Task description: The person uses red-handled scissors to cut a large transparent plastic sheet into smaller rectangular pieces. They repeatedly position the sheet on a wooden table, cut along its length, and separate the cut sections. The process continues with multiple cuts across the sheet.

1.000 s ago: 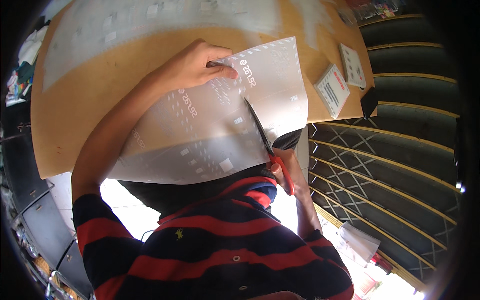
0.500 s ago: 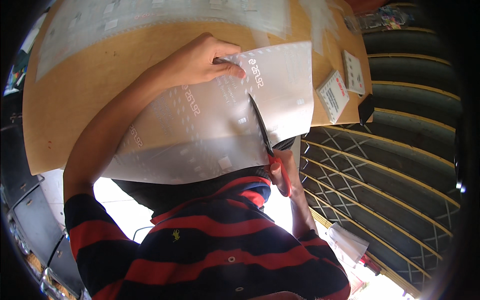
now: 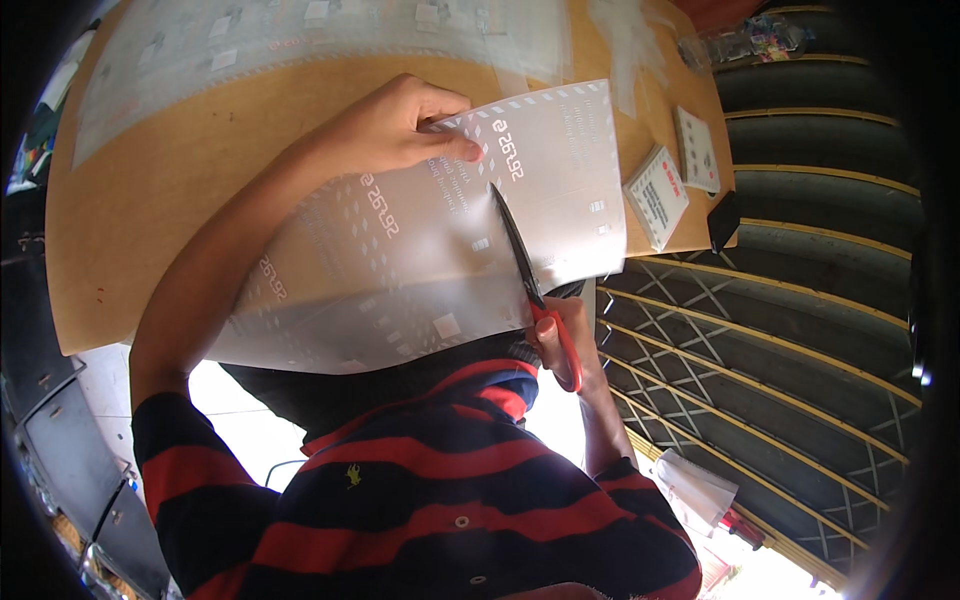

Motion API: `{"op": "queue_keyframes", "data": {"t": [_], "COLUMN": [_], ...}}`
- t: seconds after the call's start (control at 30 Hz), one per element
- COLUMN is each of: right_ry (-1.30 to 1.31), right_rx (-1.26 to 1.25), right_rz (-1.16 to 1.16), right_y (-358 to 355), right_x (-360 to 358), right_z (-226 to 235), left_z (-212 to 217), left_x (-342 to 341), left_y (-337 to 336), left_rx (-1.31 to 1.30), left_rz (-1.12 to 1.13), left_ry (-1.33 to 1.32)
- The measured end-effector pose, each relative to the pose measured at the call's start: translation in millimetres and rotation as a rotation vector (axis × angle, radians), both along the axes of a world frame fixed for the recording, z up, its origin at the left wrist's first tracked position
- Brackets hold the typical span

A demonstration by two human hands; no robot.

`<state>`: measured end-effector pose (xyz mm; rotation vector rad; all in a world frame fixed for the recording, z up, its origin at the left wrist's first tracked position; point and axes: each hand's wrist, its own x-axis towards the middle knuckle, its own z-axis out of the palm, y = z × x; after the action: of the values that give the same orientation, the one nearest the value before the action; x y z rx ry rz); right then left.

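A large translucent printed plastic sheet (image 3: 400, 260) lies over the table's near edge and hangs toward my lap. My left hand (image 3: 425, 130) pinches its far edge between thumb and fingers. My right hand (image 3: 560, 335), by the sheet's near edge, grips red-handled scissors (image 3: 520, 245). Their dark blade runs across the sheet and points away from me, its tip just short of my left thumb. The blades look nearly closed, and part of them may be under the sheet. To the right of the blade, the sheet's right end curls up slightly.
The wooden table (image 3: 150, 230) carries more translucent printed sheeting (image 3: 330, 30) along its far side. Two stacks of printed cards, a near stack (image 3: 658, 198) and a far stack (image 3: 698, 150), sit at the right, beside a black object (image 3: 724, 220). A slatted metal shutter (image 3: 800, 270) stands beyond the right edge.
The sheet, my left hand and the scissors' tip have shifted slightly left in the picture, as have the cards and table edge. Both grips stay the same.
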<state>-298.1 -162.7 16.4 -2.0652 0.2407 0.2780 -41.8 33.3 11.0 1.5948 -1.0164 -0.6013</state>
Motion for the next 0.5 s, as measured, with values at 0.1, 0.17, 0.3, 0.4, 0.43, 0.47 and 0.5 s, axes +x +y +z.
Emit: {"op": "queue_keyframes", "data": {"t": [0.1, 0.17, 0.3, 0.4, 0.43, 0.47, 0.5], "right_ry": [0.0, -0.001, -0.021, -0.024, -0.021, -0.028, -0.035], "right_rx": [-0.026, -0.037, -0.053, -0.043, -0.035, -0.038, -0.041], "right_rz": [-0.008, -0.003, 0.021, 0.05, 0.063, 0.063, 0.063], "right_y": [1, 1, 2, -2, -4, -3, -2], "right_x": [2, 3, 8, 7, 7, 9, 12], "right_z": [0, 2, 7, 5, 4, 5, 6], "left_z": [-1, 6, 4, -3, -5, -6, -6], "left_x": [8, 13, 7, 8, 8, 8, 8], "left_y": [7, 12, 10, 11, 10, 10, 11], "left_rx": [0.042, 0.176, 0.201, 0.139, 0.119, 0.1, 0.111], "left_rz": [-0.088, -0.152, -0.059, -0.045, -0.047, -0.048, -0.038], "left_ry": [0.106, 0.166, 0.146, 0.114, 0.111, 0.108, 0.117]}}
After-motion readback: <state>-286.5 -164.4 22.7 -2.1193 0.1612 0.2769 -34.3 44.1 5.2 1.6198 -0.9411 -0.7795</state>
